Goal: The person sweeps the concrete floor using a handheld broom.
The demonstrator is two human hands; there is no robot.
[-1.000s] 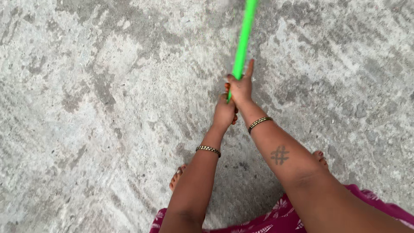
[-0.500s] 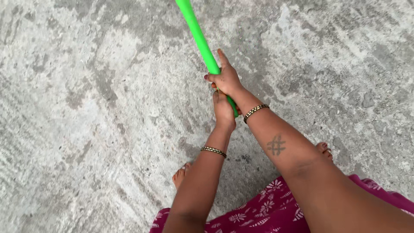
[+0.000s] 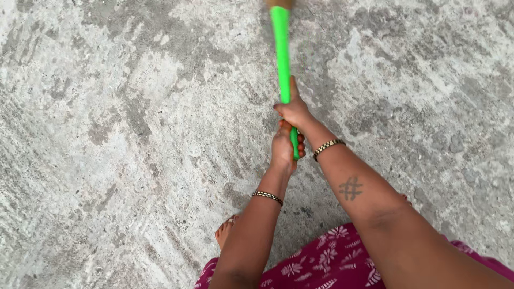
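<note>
**Both hands clasp a green handle over a concrete floor**

The right hand wraps the bright green handle higher up, its grip pressed closed around the stick with the thumb laid along it. Just below and touching it, the left hand clenches the handle's lower end, fingers curled tight. The handle runs nearly straight up to the top edge, where a brownish end begins. Each wrist wears a beaded bangle. Beneath lies mottled grey concrete floor; a bare foot and magenta floral cloth show below.
</note>
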